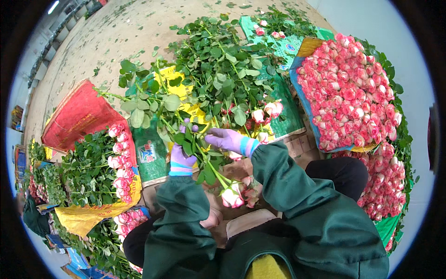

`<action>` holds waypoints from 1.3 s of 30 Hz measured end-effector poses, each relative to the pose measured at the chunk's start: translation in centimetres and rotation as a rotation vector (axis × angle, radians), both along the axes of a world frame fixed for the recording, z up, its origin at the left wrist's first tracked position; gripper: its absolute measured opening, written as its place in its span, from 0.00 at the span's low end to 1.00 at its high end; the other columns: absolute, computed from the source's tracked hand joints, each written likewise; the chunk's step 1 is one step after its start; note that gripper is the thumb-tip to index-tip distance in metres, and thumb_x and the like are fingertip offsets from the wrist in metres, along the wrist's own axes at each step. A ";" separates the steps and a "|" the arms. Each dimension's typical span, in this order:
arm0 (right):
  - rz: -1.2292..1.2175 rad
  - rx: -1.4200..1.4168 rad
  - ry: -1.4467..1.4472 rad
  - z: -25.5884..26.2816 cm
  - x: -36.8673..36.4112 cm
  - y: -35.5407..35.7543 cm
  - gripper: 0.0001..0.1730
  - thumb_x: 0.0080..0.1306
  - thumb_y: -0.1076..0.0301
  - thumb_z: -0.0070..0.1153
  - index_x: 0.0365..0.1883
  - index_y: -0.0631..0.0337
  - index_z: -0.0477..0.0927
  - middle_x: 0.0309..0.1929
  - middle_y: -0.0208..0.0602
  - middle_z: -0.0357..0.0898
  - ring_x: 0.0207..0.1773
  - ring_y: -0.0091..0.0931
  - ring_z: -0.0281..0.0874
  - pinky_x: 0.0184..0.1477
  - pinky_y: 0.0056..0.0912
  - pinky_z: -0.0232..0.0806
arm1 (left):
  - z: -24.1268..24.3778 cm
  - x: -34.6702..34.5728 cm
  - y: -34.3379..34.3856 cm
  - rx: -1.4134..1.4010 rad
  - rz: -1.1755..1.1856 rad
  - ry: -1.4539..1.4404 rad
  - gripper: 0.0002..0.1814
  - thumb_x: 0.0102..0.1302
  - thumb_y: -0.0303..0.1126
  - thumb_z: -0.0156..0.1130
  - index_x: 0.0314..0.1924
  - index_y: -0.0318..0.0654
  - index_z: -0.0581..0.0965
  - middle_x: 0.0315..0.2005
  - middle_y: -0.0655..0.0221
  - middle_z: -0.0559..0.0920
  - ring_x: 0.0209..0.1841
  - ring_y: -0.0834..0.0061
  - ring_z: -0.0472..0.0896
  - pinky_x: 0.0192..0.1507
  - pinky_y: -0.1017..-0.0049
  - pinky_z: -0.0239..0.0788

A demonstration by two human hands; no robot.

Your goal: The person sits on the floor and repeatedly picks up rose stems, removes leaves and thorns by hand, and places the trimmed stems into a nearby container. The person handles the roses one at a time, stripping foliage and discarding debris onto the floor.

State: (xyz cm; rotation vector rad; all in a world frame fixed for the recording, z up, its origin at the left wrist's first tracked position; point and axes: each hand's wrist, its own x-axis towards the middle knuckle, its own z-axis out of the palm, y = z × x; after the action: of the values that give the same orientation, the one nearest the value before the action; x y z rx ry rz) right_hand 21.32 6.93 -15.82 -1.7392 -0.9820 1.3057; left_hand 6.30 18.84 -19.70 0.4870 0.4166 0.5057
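Observation:
My left hand (183, 151), in a lilac glove with a blue-striped cuff, is shut around leafy rose stems (208, 160). One pink-and-white rose bloom (232, 197) from these stems points down toward my lap; the leafy ends reach up and left. My right hand (228, 140), gloved alike, is just right of the stems, fingers stretched toward them and nothing visibly gripped. Whether its fingertips touch the stems is hard to tell. Beyond both hands lies a heap of leafy cut roses (223, 66), with several blooms (273, 108) at its right edge, on green woven sacking (150, 153).
At right a large bundle of pink-and-white roses (348, 94) stands in a blue-edged wrap, above another rose bundle (381, 178). To the left, roses (122, 171) lie within red sacking (83, 118) and yellow sacking (87, 216). Fallen leaves dot the floor (115, 38). A pale wall (407, 115) borders the right.

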 end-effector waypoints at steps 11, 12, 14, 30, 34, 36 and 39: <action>-0.262 0.033 0.157 1.7 -4.9 -2.9 0.31 0.53 0.58 0.65 0.50 0.69 0.73 0.33 0.33 0.79 0.33 0.18 0.71 0.38 0.22 0.66 | 2.8 3.0 -0.4 -0.004 -0.094 0.034 0.14 0.64 0.33 0.54 0.48 0.40 0.72 0.42 0.68 0.78 0.42 0.73 0.77 0.41 0.69 0.72; -0.277 0.050 0.106 1.7 -4.7 -2.8 0.31 0.53 0.59 0.64 0.49 0.71 0.72 0.34 0.34 0.79 0.34 0.18 0.72 0.39 0.22 0.66 | 3.6 3.3 -0.3 0.049 -0.041 0.124 0.13 0.63 0.33 0.54 0.48 0.39 0.72 0.42 0.67 0.78 0.41 0.73 0.77 0.40 0.70 0.72; -0.366 0.114 0.121 1.5 -4.0 -2.4 0.29 0.54 0.61 0.63 0.48 0.73 0.72 0.34 0.34 0.78 0.35 0.18 0.72 0.40 0.21 0.66 | 4.7 2.8 -1.0 0.300 0.115 0.318 0.19 0.62 0.34 0.56 0.51 0.34 0.69 0.41 0.65 0.78 0.41 0.74 0.77 0.39 0.72 0.71; -0.557 0.401 0.263 2.6 1.5 -5.8 0.19 0.59 0.58 0.57 0.40 0.67 0.77 0.28 0.31 0.78 0.22 0.19 0.71 0.23 0.23 0.66 | 9.8 -5.5 -5.7 0.345 -0.164 0.439 0.19 0.67 0.37 0.48 0.54 0.37 0.68 0.33 0.62 0.80 0.22 0.77 0.77 0.20 0.82 0.67; -0.437 0.106 0.039 2.7 1.9 -8.1 0.19 0.59 0.59 0.57 0.39 0.69 0.78 0.31 0.36 0.80 0.29 0.22 0.74 0.36 0.24 0.67 | 13.8 -5.4 -6.8 0.416 -0.181 0.175 0.22 0.69 0.39 0.46 0.59 0.35 0.63 0.33 0.63 0.78 0.23 0.79 0.77 0.18 0.86 0.66; -0.219 -0.041 -0.259 2.8 2.7 -8.7 0.19 0.55 0.60 0.59 0.38 0.67 0.79 0.30 0.39 0.80 0.31 0.27 0.75 0.39 0.28 0.67 | 16.4 -5.6 -7.1 0.570 -0.065 0.119 0.22 0.70 0.39 0.43 0.59 0.36 0.62 0.34 0.64 0.78 0.21 0.80 0.76 0.16 0.87 0.64; -0.536 0.198 -0.076 2.9 4.3 -8.6 0.20 0.54 0.62 0.60 0.42 0.66 0.78 0.32 0.36 0.81 0.33 0.24 0.76 0.40 0.26 0.68 | 20.4 -7.0 -6.6 0.506 0.063 -0.060 0.23 0.70 0.40 0.42 0.61 0.38 0.61 0.36 0.65 0.78 0.21 0.82 0.75 0.15 0.88 0.63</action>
State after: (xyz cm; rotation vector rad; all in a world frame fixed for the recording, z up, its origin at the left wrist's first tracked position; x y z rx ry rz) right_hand 25.66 -1.72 -12.89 -1.7442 -0.5968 0.7788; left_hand -0.65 12.27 0.69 0.9453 0.2438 0.6884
